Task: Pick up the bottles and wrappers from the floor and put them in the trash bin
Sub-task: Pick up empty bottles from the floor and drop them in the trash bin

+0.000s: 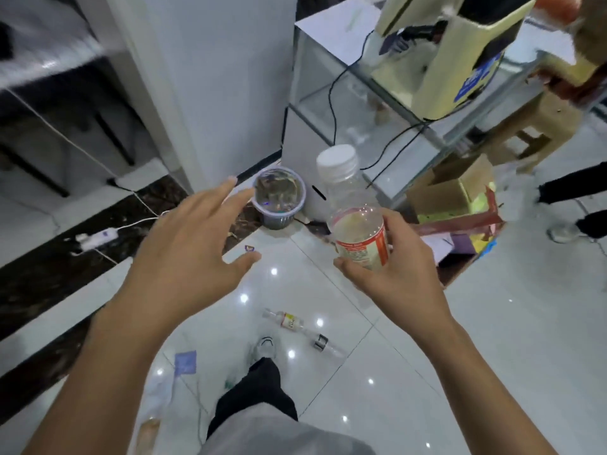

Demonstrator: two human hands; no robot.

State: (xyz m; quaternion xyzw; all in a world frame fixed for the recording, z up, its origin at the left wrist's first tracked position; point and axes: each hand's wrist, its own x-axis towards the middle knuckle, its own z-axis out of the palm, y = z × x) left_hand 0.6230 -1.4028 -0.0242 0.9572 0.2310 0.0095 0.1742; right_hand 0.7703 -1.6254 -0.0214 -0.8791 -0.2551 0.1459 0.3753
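My right hand (397, 274) grips a clear plastic bottle (353, 205) with a white cap and a red label, held upright at chest height. My left hand (187, 254) is empty with its fingers spread, stretched toward a small grey trash bin (279, 221) lined with a clear bag, which stands on the floor by a white cabinet. On the white tiles below lie a small bottle with a yellow and red label (287, 320), another clear bottle with a dark band (323, 342), a blue wrapper (185, 362), and a clear bottle (154, 412) at bottom left.
A glass display counter (437, 139) with cables and cardboard boxes stands to the right, with an open box of clutter (456, 205) on the floor beside it. A white power strip (98, 238) with its cord lies at left. Another person's legs (574, 205) are at far right. My own shoe (264, 346) is below.
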